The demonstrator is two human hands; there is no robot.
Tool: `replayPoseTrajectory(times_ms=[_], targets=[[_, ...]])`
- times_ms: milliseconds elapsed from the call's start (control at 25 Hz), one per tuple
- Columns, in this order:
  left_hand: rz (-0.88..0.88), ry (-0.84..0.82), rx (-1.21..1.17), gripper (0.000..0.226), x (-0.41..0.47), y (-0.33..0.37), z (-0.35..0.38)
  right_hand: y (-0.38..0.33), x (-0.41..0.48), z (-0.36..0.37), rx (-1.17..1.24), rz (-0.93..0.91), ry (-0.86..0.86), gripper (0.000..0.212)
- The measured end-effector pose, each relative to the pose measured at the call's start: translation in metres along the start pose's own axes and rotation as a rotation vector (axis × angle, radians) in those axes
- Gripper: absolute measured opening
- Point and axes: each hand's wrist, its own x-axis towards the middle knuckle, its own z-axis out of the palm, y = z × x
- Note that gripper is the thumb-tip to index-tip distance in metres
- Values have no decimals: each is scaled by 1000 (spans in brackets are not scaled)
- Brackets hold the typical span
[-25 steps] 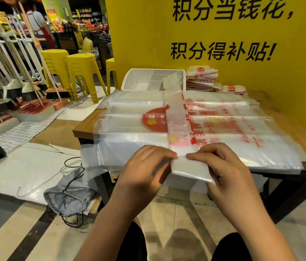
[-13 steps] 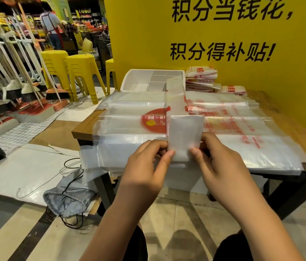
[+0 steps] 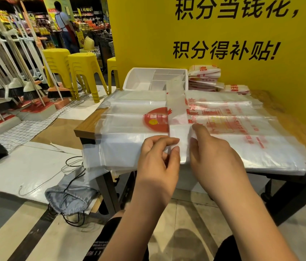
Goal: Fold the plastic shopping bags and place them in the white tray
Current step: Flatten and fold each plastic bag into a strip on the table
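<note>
This is a supermarket. Left of the yellow promotional board with its black Chinese slogans stand stacked yellow stools and racks of brooms. Beyond the stools are stocked shelves and a person in a red apron.

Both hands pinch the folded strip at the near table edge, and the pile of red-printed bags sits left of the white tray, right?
No: the head view shows the pile of red-printed bags right of the white tray. The left hand and right hand do pinch the folded strip.
</note>
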Motion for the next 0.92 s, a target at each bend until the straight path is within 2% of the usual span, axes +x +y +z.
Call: replayPoseTrajectory(times_ms=[80, 200, 280, 400, 560, 680, 800, 920], targets=[[-24, 7, 9, 16, 4, 3, 0, 2, 3, 4, -71, -20, 83, 25], [-34, -6, 30, 16, 13, 3, -1, 19, 10, 11, -87, -195, 174, 34], [-3, -44, 76, 19, 15, -1, -4, 32, 16, 11, -78, -315, 64, 43], [141, -162, 212, 28, 15, -5, -18, 48, 25, 6, -81, -388, -135, 61], [444, -389, 723, 62, 36, -11, -40, 59, 32, 2, -153, -464, -235, 78], [466, -530, 827, 76, 52, -14, -46, 65, 36, 1, -216, -529, -255, 87], [529, -509, 840, 78, 60, -21, -46, 69, 39, 6, -261, -561, -210, 89], [577, -444, 780, 71, 66, -31, -44, 72, 42, 12, -269, -583, -125, 83]])
